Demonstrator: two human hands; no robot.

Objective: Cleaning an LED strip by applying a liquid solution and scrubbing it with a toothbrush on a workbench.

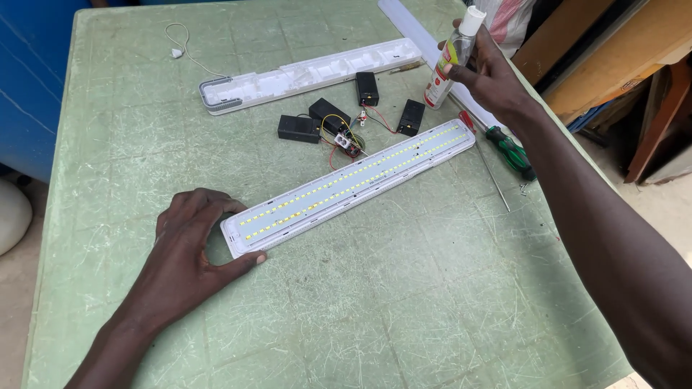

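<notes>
LED panel (351, 187): long white strip light, rows of small yellow diodes face up, lying diagonally across the middle of the surface (404, 310), near end low-left, far end up-right.
left hand (189, 248): flat on the surface at the panel's near end, fingers curled round the corner, thumb pressed along the end's lower edge; half open, steadying rather than gripping.
right hand (490, 72): raised over the far right edge, closed round a small clear bottle (448, 61) with white cap and red-yellow label; bottle tilted, cap up, base just above the panel's far end.
wiring (346, 133): red, yellow and black leads plus a small circuit board, just beside the panel's upper long edge, touching or not cannot tell.
black blocks (299, 128): four small rectangular ones, spread near the wiring, between the panel and the housing.
white housing (310, 75): empty long casing, parallel to the panel, further back, grey end cap at left.
white cord (180, 43): thin loop with a small plug, far left back corner area.
screwdriver (508, 151): green-black handle with red collar, on the surface under the right forearm, beside the panel's far end; thin metal rod next to it.
white diffuser cover (411, 29): long strip at the back right edge, partly hidden behind the right hand.
surface: worn pale green, scratched, tile-pattern lines.
</notes>
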